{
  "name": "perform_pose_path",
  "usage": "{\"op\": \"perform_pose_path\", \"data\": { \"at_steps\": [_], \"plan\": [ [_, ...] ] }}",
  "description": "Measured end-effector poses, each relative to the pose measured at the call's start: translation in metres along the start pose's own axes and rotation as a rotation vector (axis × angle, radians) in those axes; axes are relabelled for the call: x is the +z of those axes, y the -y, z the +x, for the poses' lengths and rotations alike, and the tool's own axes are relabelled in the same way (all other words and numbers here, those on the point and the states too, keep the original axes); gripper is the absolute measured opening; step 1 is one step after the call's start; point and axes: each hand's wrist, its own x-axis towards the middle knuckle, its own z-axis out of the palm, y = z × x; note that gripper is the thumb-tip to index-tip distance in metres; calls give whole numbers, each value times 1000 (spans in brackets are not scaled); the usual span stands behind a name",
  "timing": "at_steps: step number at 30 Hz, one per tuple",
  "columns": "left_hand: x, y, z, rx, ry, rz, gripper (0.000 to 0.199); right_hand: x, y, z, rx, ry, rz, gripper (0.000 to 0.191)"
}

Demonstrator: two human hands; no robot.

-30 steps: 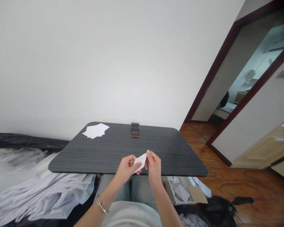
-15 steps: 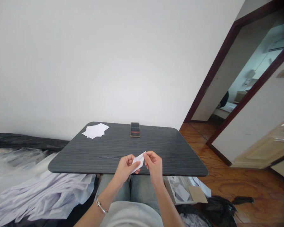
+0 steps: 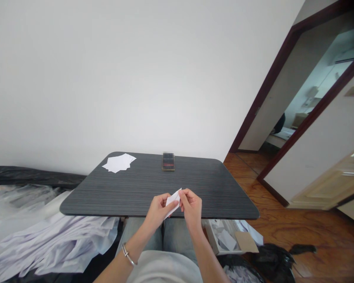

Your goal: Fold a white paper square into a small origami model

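Observation:
A small folded piece of white paper (image 3: 173,197) is held between my two hands, just above the front edge of the dark wood-grain table (image 3: 129,188). My left hand (image 3: 158,209) grips its lower left part, thumb lying across the front and fingers behind. With thumb and forefinger, my right hand (image 3: 191,203) pinches the paper's upper right edge. The fingers behind the paper are partly hidden. Further back on the table, to the left, lies a loose pile of white paper pieces (image 3: 119,162).
A phone-like dark object (image 3: 168,161) stands at the table's back edge. White sheets (image 3: 56,243) are heaped at the lower left. An open box (image 3: 224,236) holding white paper pieces is below the table on the right, near black plastic bags (image 3: 274,259). A white wall rises behind.
My left hand has shifted slightly right and its thumb has slid a little up along the paper. The right hand keeps its pinch, almost still.

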Motion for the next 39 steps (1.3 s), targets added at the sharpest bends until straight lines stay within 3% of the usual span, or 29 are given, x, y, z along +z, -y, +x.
{"op": "perform_pose_path", "data": {
  "at_steps": [16, 23, 28, 33, 39],
  "plan": [
    [1, 3, 0, 54, 73, 7, 35, 8, -5, -5, -170, -145, -24, 24],
    [4, 7, -1, 38, 65, 50, 34, 4, -9, 7, -73, -221, 128, 23],
    [4, 5, 0, 32, 32, 45, 36, 1, -9, 8, 5, -138, 189, 26],
    [4, 2, 0, 49, 15, 13, 38, 6, -6, -1, -61, 28, 33, 20],
    [5, 0, 0, 63, -31, -21, 40, 10, -7, -5, -65, 21, -19, 20]
  ]
}}
